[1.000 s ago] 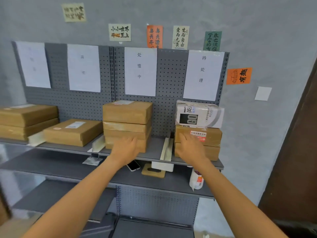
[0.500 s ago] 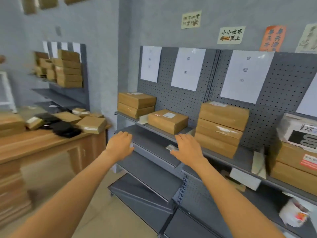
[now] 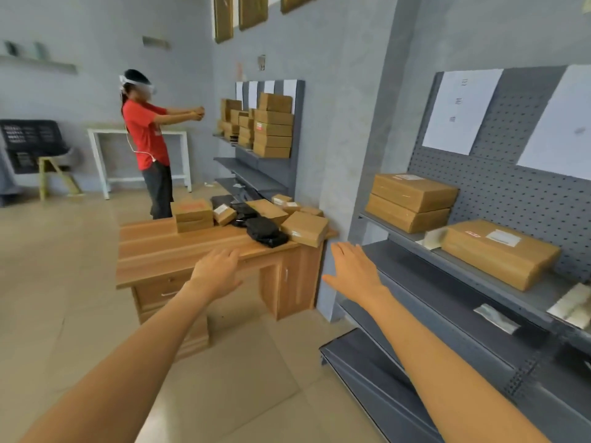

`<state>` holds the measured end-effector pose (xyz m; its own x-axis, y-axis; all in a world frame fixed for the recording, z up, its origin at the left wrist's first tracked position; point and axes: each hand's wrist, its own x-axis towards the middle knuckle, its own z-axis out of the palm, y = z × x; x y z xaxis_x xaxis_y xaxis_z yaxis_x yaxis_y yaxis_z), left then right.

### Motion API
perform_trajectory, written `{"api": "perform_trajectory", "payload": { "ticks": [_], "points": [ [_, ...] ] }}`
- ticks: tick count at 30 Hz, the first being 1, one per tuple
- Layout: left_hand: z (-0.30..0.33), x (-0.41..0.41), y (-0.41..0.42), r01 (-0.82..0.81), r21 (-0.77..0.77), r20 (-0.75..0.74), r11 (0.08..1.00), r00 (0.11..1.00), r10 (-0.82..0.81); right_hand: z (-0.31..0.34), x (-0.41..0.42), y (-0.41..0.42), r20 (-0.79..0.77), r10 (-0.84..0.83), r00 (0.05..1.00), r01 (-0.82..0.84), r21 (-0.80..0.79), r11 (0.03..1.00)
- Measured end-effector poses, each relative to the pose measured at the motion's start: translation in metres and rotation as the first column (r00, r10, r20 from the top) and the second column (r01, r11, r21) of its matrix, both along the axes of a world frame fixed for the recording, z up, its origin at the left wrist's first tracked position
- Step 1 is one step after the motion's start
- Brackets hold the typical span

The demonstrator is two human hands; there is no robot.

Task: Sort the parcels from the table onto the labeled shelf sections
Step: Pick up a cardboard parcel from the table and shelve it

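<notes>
Left hand (image 3: pixel 217 272) and right hand (image 3: pixel 355 270) empty, fingers relaxed, apart. Wooden table (image 3: pixel 166 251) at 12 o'clock, parcels (image 3: pixel 305 227) piled. Shelf (image 3: pixel 479 282) at 3 o'clock: three boxes (image 3: pixel 412 193).

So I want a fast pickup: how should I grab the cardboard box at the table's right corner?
Take the cardboard box with both hands on its two opposite side edges, from the front. It lies flat and wide, tilted on neighbouring parcels and overhanging the table edge, probably too broad for one hand.
</notes>
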<state>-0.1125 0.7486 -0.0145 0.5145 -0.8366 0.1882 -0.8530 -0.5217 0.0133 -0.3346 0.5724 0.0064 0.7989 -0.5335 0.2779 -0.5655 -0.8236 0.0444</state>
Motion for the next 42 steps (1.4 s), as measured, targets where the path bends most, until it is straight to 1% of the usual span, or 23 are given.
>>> {"api": "perform_trajectory", "payload": {
  "ticks": [5,9,14,17,20,25,28,31,36,42],
  "points": [
    [-0.003,0.045,-0.009,-0.010,0.003,0.006,1.000,1.000,0.010,0.002,0.048,-0.019,-0.032,-0.015,0.999,0.015,0.003,1.000],
    [-0.005,0.077,-0.031,-0.017,0.008,0.001,1.000,1.000,0.017,-0.005,0.084,-0.038,-0.031,-0.006,1.000,0.007,0.013,1.000],
    [-0.019,0.113,-0.073,-0.014,0.032,-0.034,0.999,0.999,0.015,-0.025,0.127,-0.074,-0.006,-0.013,1.000,0.014,0.085,0.996],
    [-0.012,0.145,-0.114,0.007,-0.026,-0.010,1.000,1.000,-0.008,-0.024,0.158,-0.114,0.062,-0.036,0.997,0.029,0.095,0.995],
    [0.003,0.175,-0.169,0.073,-0.088,0.030,0.993,0.997,-0.071,-0.016,0.187,-0.162,0.108,-0.058,0.992,0.050,0.077,0.996],
    [0.014,0.216,-0.276,0.134,-0.082,0.047,0.988,0.990,-0.130,-0.009,0.229,-0.248,0.136,-0.099,0.986,0.088,0.085,0.993],
    [0.008,0.239,-0.323,0.158,-0.067,0.070,0.985,0.986,-0.153,-0.010,0.246,-0.295,0.113,-0.125,0.986,0.121,0.046,0.992],
    [-0.004,0.263,-0.355,0.163,-0.039,0.054,0.986,0.986,-0.160,-0.020,0.263,-0.327,0.067,-0.153,0.986,0.149,0.070,0.986],
    [-0.024,0.309,-0.410,0.165,0.002,0.015,0.986,0.986,-0.165,-0.034,0.295,-0.378,0.037,-0.188,0.981,0.186,0.051,0.981],
    [-0.065,0.370,-0.492,0.220,0.093,-0.020,0.971,0.975,-0.219,-0.074,0.337,-0.442,-0.068,-0.279,0.958,0.283,0.063,0.957]
  ]
}}
